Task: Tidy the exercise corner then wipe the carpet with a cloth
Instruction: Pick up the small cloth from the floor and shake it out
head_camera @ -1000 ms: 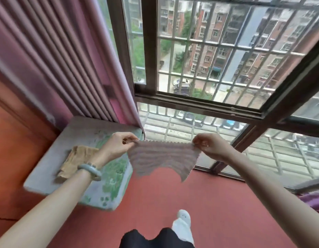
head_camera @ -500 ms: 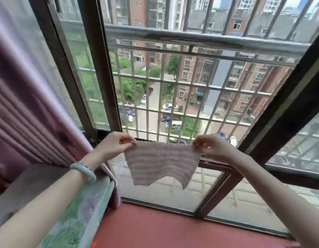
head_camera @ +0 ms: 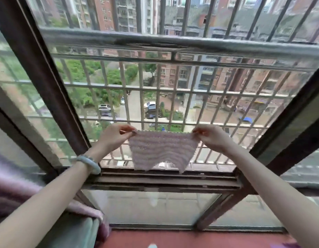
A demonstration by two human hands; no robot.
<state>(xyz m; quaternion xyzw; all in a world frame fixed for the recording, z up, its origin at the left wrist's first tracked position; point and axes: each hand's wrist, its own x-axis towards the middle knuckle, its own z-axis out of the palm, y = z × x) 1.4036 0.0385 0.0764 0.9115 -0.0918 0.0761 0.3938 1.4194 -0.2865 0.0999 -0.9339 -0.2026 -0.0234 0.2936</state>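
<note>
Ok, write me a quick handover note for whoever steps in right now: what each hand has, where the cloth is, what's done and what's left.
The left hand pinches the cloth by its top left corner.
The right hand pinches its top right corner.
The cloth, pale pink, hangs spread between both hands in the air, in front of the window grille.
The carpet is the red strip below the window.
Done: the cloth is in hand and opened out. The exercise corner is out of view, so its tidying cannot be judged.
Left: bring the cloth down and wipe the carpet.
</note>
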